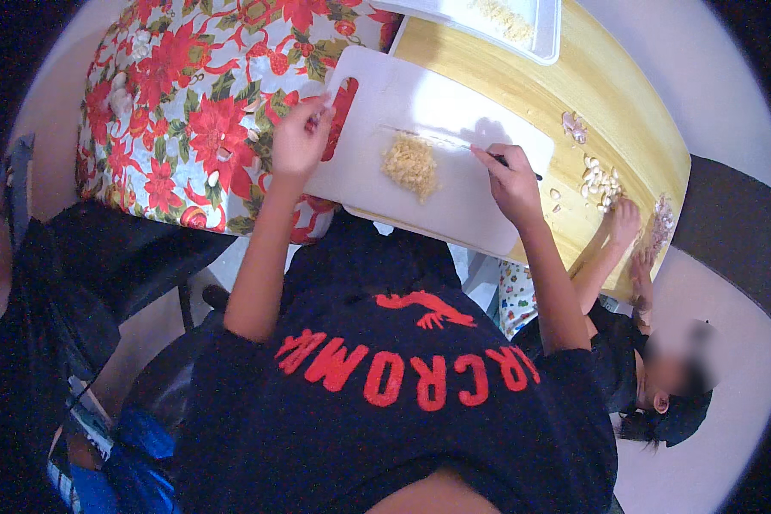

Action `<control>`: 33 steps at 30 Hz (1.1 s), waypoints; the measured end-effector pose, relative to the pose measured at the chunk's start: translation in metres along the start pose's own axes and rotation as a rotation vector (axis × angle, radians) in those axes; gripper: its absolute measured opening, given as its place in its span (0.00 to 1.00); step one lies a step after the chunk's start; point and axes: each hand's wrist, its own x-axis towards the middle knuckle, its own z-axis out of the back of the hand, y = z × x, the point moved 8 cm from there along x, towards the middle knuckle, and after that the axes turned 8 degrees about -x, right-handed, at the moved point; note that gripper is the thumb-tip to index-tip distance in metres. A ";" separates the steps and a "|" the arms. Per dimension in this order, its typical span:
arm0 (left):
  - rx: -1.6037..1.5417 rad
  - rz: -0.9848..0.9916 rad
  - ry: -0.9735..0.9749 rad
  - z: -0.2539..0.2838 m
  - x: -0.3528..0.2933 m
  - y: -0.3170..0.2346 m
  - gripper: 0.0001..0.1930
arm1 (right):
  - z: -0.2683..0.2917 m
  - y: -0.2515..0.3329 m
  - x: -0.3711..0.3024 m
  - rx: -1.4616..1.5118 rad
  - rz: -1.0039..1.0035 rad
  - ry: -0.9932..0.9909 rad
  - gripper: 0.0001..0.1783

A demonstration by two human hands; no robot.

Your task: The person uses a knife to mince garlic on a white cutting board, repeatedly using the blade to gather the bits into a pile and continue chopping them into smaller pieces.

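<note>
A white cutting board [467, 201] lies in front of me with a heap of finely chopped garlic [409, 164] near its middle. My right hand [516, 184] is closed around the dark handle of a knife [454, 141]. The thin blade points left over the board, just beyond the heap. At the board's left end, by its handle slot, my left hand [297, 141] is raised with its fingers curled together. Whatever those fingers hold, if anything, is too small and blurred to make out.
A tray [546, 47] with more chopped garlic stands at the far side. To the right, another person's hands [625, 221] are by peeled garlic cloves [601, 182] and skins [662, 224] on the wooden table [634, 111]. A floral cloth [188, 77] covers the left surface.
</note>
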 end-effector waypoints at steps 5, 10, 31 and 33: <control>0.039 -0.050 0.140 -0.032 0.047 -0.030 0.14 | -0.018 -0.024 -0.012 0.418 -0.348 0.138 0.16; 0.485 -0.517 0.462 -0.107 -0.048 -0.091 0.27 | -0.032 -0.012 -0.028 0.842 -0.713 0.215 0.17; 0.542 -0.416 0.334 -0.095 -0.059 -0.072 0.39 | 0.041 0.015 -0.050 0.182 -0.406 0.270 0.14; 0.552 -0.497 0.423 -0.102 -0.075 -0.093 0.40 | 0.051 0.041 -0.033 -0.052 -0.218 0.272 0.14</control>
